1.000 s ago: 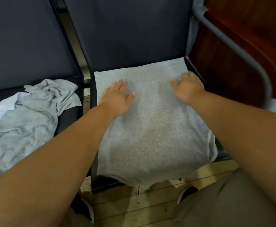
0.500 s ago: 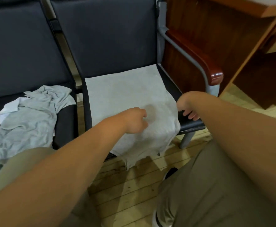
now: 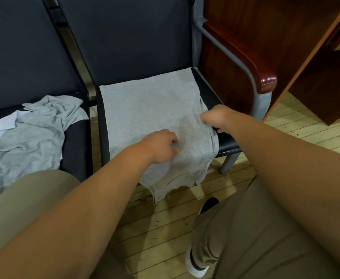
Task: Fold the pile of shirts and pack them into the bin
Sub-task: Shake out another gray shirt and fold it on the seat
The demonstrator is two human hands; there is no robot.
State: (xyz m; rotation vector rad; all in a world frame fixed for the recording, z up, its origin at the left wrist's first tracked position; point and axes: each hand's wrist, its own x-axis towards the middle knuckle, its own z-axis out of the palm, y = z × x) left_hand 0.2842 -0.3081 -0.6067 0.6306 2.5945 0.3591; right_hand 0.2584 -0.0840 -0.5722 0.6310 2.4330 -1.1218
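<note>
Grey shirt (image 3: 155, 109) on chair seat, left hand (image 3: 161, 146) and right hand (image 3: 215, 117) pinching it

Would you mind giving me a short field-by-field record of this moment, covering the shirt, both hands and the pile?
shirt: grey shirt spread on the black seat, collar end hanging over the front edge
left hand: pinches the fabric near the shirt's middle
right hand: grips the shirt's right edge
pile: crumpled pile of shirts on the neighbouring seat to the left
bin: not in view
</note>
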